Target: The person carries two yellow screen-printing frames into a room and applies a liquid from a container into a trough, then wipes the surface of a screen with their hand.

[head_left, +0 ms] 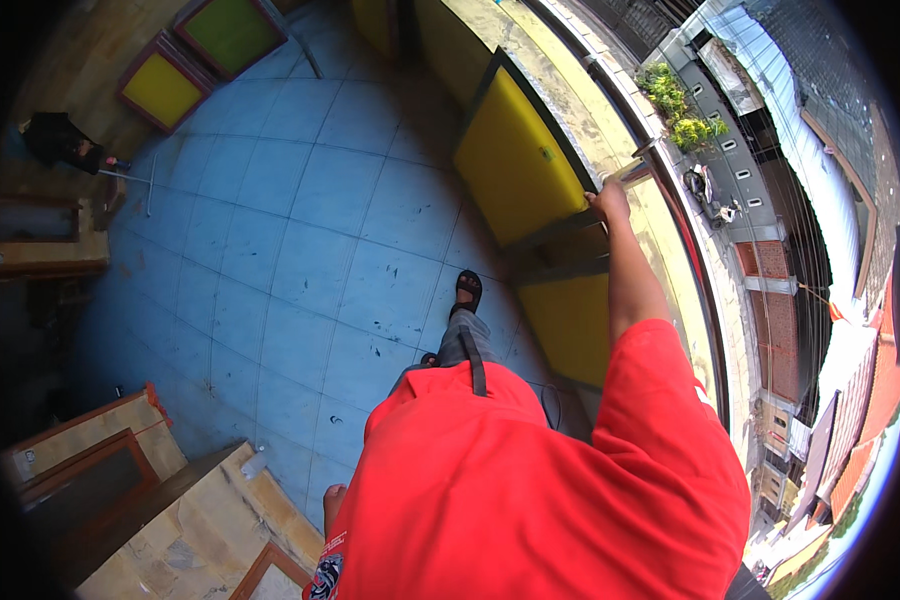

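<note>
My right hand (611, 203) reaches out to the right, its fingers closed on the upper corner of a yellow panel (515, 150) with a dark frame. The panel stands tilted along a low wall with a pale ledge. Nearer to me, a second yellow panel (572, 325) stands along the same wall. A little of my left hand (335, 496) shows low beside my red shirt; its fingers cannot be made out, nor whether it holds anything.
Blue tiles (300, 240) cover the floor, with dark marks on them. A framed yellow board (160, 90) and a green board (228, 35) lean at the far left. A thin metal stand (152, 185) is at the left. Beyond the ledge (570, 100) a street lies lower down.
</note>
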Available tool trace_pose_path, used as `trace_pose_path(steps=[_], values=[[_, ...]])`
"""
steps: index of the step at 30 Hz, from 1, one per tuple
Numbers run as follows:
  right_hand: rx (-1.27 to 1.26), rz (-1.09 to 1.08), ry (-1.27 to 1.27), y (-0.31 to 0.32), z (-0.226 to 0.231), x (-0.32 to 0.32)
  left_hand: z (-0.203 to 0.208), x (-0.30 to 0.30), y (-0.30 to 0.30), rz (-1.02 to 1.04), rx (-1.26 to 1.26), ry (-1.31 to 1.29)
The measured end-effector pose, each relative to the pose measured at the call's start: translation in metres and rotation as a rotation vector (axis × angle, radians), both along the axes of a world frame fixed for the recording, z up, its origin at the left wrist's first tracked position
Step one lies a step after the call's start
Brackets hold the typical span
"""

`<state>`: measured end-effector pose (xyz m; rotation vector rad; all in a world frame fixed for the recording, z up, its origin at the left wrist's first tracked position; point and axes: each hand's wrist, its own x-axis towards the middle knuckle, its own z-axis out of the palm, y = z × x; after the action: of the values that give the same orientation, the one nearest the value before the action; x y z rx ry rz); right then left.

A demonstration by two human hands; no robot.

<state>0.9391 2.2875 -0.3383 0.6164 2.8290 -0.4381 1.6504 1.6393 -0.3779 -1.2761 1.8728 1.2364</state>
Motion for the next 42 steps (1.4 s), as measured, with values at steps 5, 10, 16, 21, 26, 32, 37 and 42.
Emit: trace_pose_path(steps=[5, 10, 16, 21, 26, 32, 37, 42], values=[[0.036, 0.058, -0.022, 0.008, -0.027, -0.02, 0.03, -0.075, 0.071, 0.127, 0.168, -0.09], [-0.007, 0.158, -0.005, 0.032, -0.047, -0.012, 0.066, -0.211, 0.088, 0.143, 0.235, -0.049], [-0.092, 0.119, -0.062, 0.035, -0.031, -0.001, 0.112, -0.342, 0.065, 0.088, 0.067, 0.095], [-0.054, 0.078, -0.167, 0.06, -0.031, 0.037, 0.099, -0.346, 0.044, 0.044, 0.072, 0.069], [0.002, 0.036, -0.246, 0.054, -0.022, 0.041, 0.085, -0.326, 0.033, -0.102, 0.102, -0.029], [0.094, -0.034, -0.185, 0.04, -0.018, 0.036, 0.074, -0.326, 0.016, 0.001, 0.107, 0.04], [0.006, 0.046, 0.184, -0.019, 0.005, -0.002, 0.058, -0.346, 0.018, 0.038, 0.134, 0.107], [-0.146, 0.227, 0.183, -0.119, -0.001, -0.067, 0.068, -0.391, 0.02, -0.132, 0.092, 0.232]])
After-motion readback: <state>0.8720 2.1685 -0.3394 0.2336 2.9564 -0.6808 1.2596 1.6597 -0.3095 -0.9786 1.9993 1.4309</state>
